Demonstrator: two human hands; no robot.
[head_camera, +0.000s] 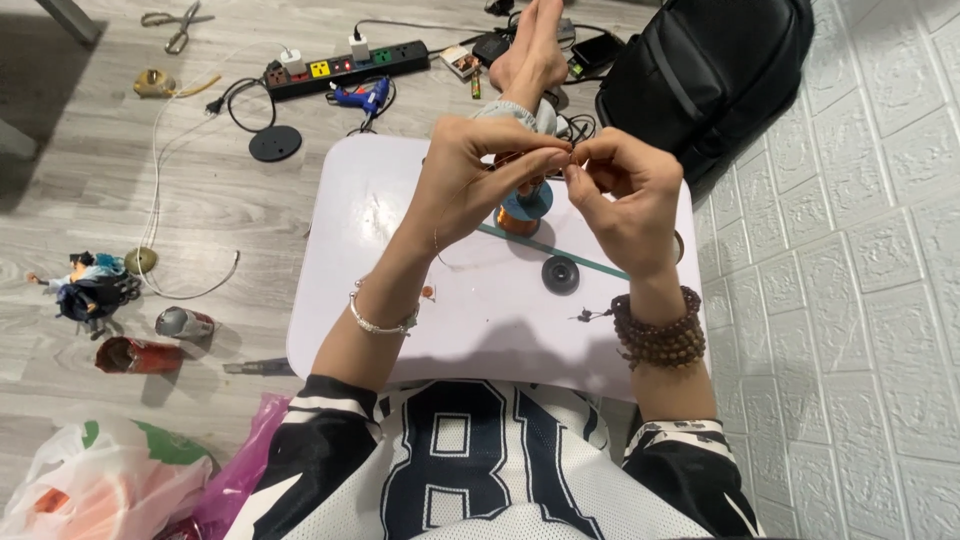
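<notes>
My left hand (472, 170) and my right hand (625, 190) meet above a small white table (400, 300), fingertips pinched together on a thin copper wire (556, 162). Just beneath them stands a spool of copper wire (522, 208) with a blue top. A thin green strip (590, 263) and a small black disc (560, 273) lie on the table below my right hand. A silver bracelet rings my left wrist, brown beads my right.
On the grey floor lie a black power strip (345, 68), a blue glue gun (362, 96), scissors (178, 24), a figurine (88, 285), two cans (150, 345) and plastic bags (110, 485). A black backpack (705, 75) leans on the white wall at right.
</notes>
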